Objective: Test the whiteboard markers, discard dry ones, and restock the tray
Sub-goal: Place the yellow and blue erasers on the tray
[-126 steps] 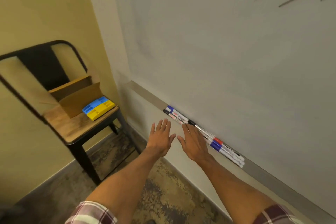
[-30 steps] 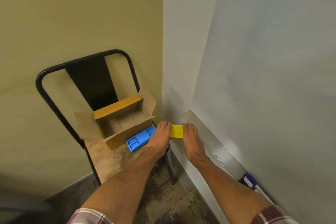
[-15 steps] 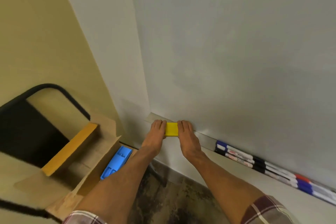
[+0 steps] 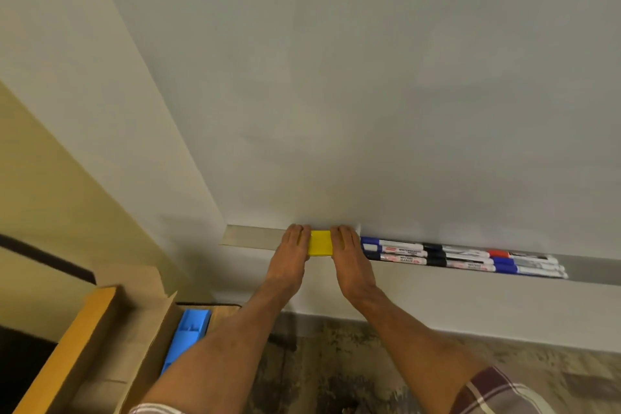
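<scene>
— Two hands on one small thing: the yellow block [image 4: 320, 243] sits at the tray's [image 4: 250, 236] near-left stretch, pressed between the left hand [image 4: 291, 257] and the right hand [image 4: 349, 257].

— How do the fingers lie?

— Straight and held together on each hand, flat against the block's two ends. No curl around it; it is squeezed from both sides. The fingertips reach the foot of the whiteboard [image 4: 386, 84].

— And the markers?

— The markers [image 4: 460, 257] lie in a tight bundle along the same tray, just to the right of the right hand. Their nearest caps are just beside that hand's outer edge; whether they touch it I cannot tell. Blue, black and red caps show.

— So the bundle hems the block in on the right?

— Yes. To the left the tray runs bare to its end.

— What else is about?

— Lower left, an open cardboard box [image 4: 111, 339] with a blue block [image 4: 188, 333] beside it on a wooden seat [image 4: 226, 309]. Plaid sleeves [image 4: 497, 393] at the bottom edge, mottled floor [image 4: 336, 363] under the arms.
</scene>
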Action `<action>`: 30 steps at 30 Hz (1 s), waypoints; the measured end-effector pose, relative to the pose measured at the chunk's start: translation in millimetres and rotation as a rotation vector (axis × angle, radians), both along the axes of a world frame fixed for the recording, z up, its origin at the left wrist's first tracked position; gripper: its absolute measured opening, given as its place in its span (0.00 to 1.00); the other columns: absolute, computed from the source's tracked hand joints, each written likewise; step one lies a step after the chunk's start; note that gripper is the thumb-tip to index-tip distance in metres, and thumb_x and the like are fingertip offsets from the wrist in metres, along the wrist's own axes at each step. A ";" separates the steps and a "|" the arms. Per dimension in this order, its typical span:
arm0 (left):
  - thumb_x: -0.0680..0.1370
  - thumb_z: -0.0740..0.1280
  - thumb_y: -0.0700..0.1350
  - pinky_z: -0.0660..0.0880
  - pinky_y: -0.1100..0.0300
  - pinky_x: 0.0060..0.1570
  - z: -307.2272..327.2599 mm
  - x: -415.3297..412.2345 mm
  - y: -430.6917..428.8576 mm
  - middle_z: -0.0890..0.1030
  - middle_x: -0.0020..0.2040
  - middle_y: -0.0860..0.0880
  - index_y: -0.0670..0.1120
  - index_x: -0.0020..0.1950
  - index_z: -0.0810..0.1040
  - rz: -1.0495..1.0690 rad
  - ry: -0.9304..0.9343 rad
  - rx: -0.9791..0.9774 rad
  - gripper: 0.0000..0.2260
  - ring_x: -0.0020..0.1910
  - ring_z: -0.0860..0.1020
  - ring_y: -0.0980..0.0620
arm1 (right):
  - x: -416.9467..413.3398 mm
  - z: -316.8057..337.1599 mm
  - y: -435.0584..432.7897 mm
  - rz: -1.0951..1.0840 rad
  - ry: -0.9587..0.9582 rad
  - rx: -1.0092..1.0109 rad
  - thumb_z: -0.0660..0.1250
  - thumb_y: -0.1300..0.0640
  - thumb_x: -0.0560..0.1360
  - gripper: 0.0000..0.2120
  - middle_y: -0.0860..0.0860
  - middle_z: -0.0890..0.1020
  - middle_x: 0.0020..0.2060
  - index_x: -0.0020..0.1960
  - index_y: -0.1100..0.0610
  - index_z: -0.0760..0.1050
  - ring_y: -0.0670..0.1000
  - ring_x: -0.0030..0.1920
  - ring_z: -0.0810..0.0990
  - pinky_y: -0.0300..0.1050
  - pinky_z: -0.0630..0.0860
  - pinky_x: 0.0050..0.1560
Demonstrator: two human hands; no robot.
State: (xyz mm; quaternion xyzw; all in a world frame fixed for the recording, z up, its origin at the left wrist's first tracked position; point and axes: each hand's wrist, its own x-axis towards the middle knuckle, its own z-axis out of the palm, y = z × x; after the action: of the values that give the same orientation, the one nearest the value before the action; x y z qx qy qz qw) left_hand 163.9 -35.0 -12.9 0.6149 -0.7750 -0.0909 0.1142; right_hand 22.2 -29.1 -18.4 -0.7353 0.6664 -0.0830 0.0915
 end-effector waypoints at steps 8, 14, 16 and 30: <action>0.82 0.59 0.39 0.53 0.58 0.74 -8.7 -17.3 -5.8 0.45 0.80 0.47 0.46 0.79 0.42 0.002 -0.002 0.066 0.32 0.78 0.44 0.49 | -12.7 -5.0 -1.0 -0.025 -0.022 0.047 0.68 0.61 0.75 0.36 0.57 0.59 0.74 0.76 0.57 0.53 0.56 0.74 0.57 0.51 0.68 0.66; 0.82 0.55 0.36 0.51 0.54 0.76 -12.5 -26.7 2.5 0.33 0.78 0.48 0.45 0.77 0.33 0.036 0.020 0.127 0.34 0.76 0.34 0.50 | -14.0 -12.9 0.1 -0.038 -0.076 0.065 0.63 0.62 0.78 0.37 0.55 0.48 0.76 0.77 0.57 0.42 0.56 0.76 0.50 0.53 0.61 0.71; 0.82 0.55 0.36 0.52 0.54 0.76 -12.9 -29.4 2.9 0.32 0.77 0.48 0.44 0.77 0.32 0.040 0.016 0.135 0.34 0.76 0.34 0.49 | -13.5 -18.8 2.7 -0.039 -0.054 0.051 0.62 0.62 0.79 0.38 0.55 0.43 0.77 0.77 0.57 0.37 0.56 0.76 0.43 0.51 0.49 0.73; 0.81 0.52 0.32 0.53 0.56 0.76 -15.8 -25.2 0.1 0.33 0.78 0.47 0.42 0.77 0.33 0.042 -0.039 0.197 0.33 0.77 0.35 0.49 | 4.3 -31.0 15.3 -0.052 -0.065 0.018 0.65 0.61 0.76 0.42 0.56 0.39 0.75 0.74 0.60 0.36 0.55 0.73 0.35 0.52 0.38 0.69</action>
State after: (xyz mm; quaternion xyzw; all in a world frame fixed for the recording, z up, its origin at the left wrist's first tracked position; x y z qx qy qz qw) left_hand 138.7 -34.9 -28.8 0.6408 -0.7514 -0.1523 0.0399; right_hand 26.5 -13.8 -49.5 -0.7140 0.6824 -0.1033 0.1177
